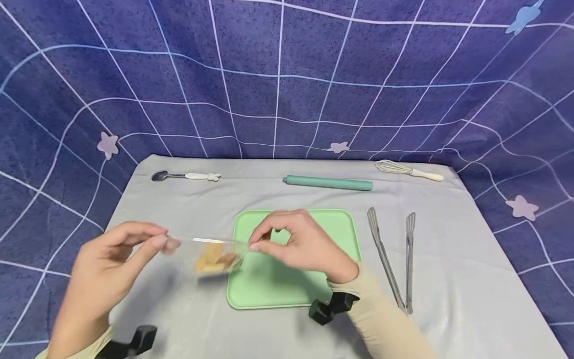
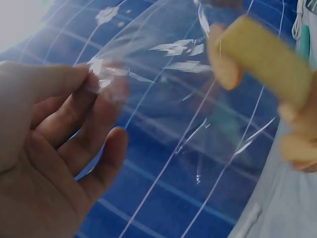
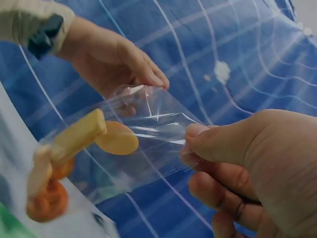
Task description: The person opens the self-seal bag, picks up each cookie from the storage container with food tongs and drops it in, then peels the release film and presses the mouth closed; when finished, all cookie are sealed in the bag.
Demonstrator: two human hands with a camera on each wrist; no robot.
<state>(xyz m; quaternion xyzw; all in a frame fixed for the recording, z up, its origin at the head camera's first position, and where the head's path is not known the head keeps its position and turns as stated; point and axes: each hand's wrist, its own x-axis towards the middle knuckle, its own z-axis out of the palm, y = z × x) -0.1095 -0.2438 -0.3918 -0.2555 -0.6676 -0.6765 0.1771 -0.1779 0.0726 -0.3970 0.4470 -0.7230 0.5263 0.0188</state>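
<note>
A clear plastic bag (image 3: 158, 126) is stretched between my two hands, raised over the left part of the table. My left hand (image 1: 109, 264) pinches one top corner between thumb and fingers. The opposite corner is pinched by my right hand (image 1: 298, 244), which is above the green tray (image 1: 287, 286). Several cookies (image 1: 213, 257) lie together at the bottom of the bag. Among them, the right wrist view shows a pale yellow bar-shaped one (image 3: 79, 136), a round flat one (image 3: 119, 138) and an orange-brown ring-like one (image 3: 47, 201).
Metal tongs (image 1: 409, 264) lie spread to the right of the tray. Along the back of the grey-clothed table are a spoon (image 1: 186, 176) with a white handle, a green stick-like roll (image 1: 329, 183) and a whisk (image 1: 408, 170). A blue grid curtain (image 1: 251, 89) hangs behind.
</note>
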